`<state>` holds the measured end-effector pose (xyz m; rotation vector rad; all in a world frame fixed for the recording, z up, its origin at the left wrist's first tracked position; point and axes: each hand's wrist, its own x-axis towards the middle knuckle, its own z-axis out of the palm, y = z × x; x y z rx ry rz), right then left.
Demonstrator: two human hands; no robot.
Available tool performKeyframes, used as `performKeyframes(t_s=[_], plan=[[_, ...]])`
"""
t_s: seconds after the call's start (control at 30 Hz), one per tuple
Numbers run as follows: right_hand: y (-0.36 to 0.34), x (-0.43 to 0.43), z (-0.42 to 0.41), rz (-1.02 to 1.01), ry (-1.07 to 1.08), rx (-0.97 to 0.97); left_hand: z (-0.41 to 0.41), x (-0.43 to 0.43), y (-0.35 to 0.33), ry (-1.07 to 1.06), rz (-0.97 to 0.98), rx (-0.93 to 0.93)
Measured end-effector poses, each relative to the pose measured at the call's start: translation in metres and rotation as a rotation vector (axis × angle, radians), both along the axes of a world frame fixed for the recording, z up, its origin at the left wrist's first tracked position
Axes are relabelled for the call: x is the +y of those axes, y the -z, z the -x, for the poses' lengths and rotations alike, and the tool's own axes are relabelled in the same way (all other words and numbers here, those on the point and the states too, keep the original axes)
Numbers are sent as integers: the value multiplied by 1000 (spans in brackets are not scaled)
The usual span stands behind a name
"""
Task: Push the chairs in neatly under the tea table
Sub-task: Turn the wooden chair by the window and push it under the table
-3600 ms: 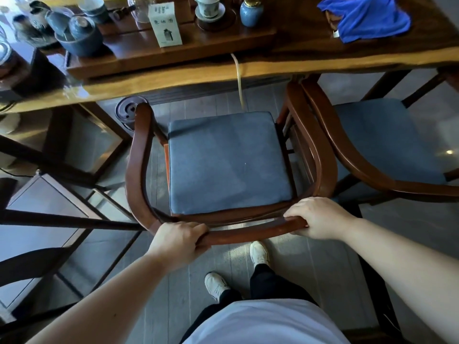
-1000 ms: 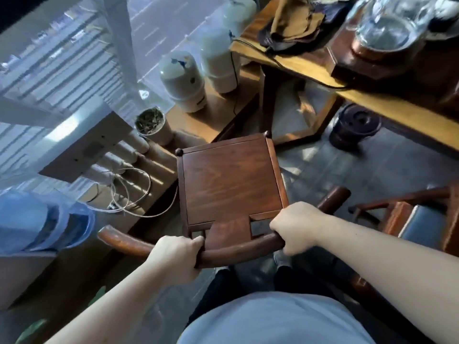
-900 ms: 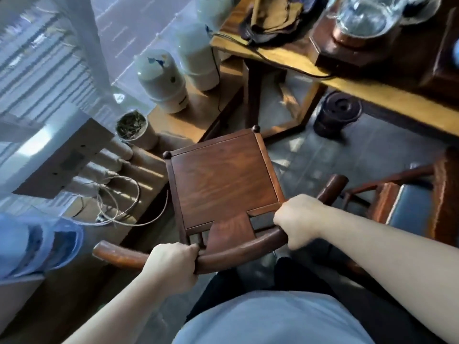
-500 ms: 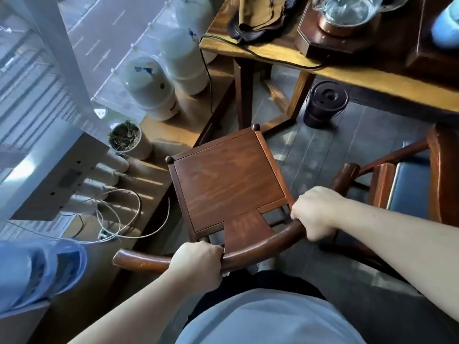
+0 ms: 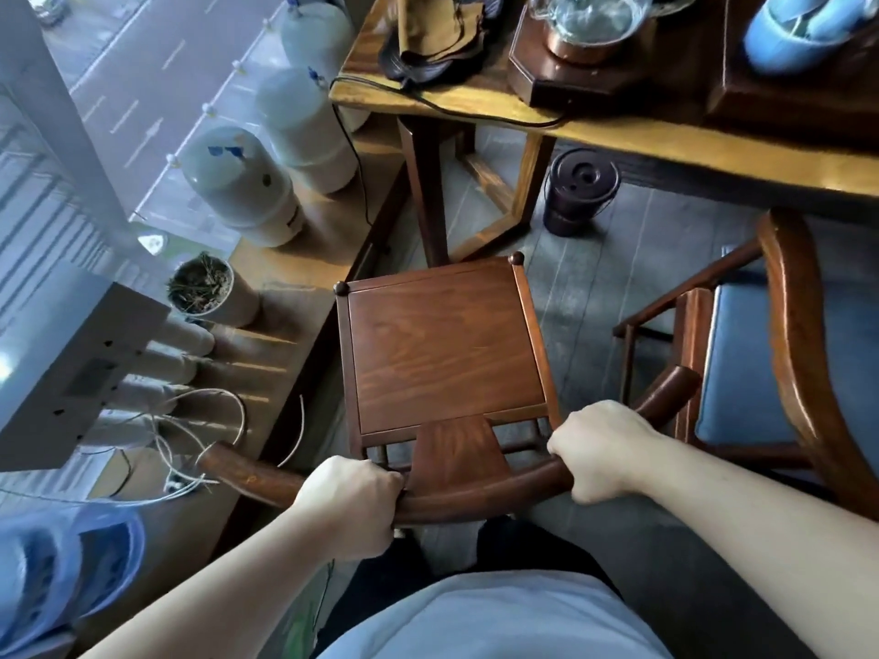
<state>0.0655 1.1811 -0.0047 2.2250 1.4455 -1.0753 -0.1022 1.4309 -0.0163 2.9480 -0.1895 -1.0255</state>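
A bare wooden chair point(image 5: 442, 344) with a square seat and a curved back rail stands in front of me, its front edge close to the tea table's leg point(image 5: 423, 183). My left hand point(image 5: 352, 506) grips the back rail left of the splat. My right hand point(image 5: 599, 449) grips the rail on the right. The tea table point(image 5: 618, 135) runs across the top right, its yellow-edged top carrying tea ware. A second chair with a blue cushion point(image 5: 780, 354) stands at the right, partly under the table.
A dark round bin point(image 5: 580, 192) sits on the floor under the table. Left of the chair a low wooden ledge point(image 5: 285, 287) holds white tanks point(image 5: 242, 187), a plant pot point(image 5: 204, 287) and loose cables. A blue water bottle point(image 5: 62, 568) lies at lower left.
Earlier both hands held the blue-cushioned chair; they now hold the bare wooden chair. Over the last second that chair has swung right and moved closer to the table leg.
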Motion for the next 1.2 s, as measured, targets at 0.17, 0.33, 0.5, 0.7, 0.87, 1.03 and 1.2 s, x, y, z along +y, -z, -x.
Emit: performKeyframes(t_s=[0.17,0.33,0.5,0.7,0.87,1.03,1.2], plan=[[-8,13,2,58,-17,11,11,9,4,40,62,-123],[-9,23,9,147,52,6,8,14,7,59,69,-131],[-6,24,19,201,104,-46,6,23,12,123,127,-72],[4,30,62,104,237,19,4,59,13,260,109,-62],[6,20,81,88,399,28,-19,62,13,414,28,-82],[4,15,77,94,539,35,-56,60,9,508,-25,-76],[4,9,80,8,582,-33,-75,66,8,610,28,-139]])
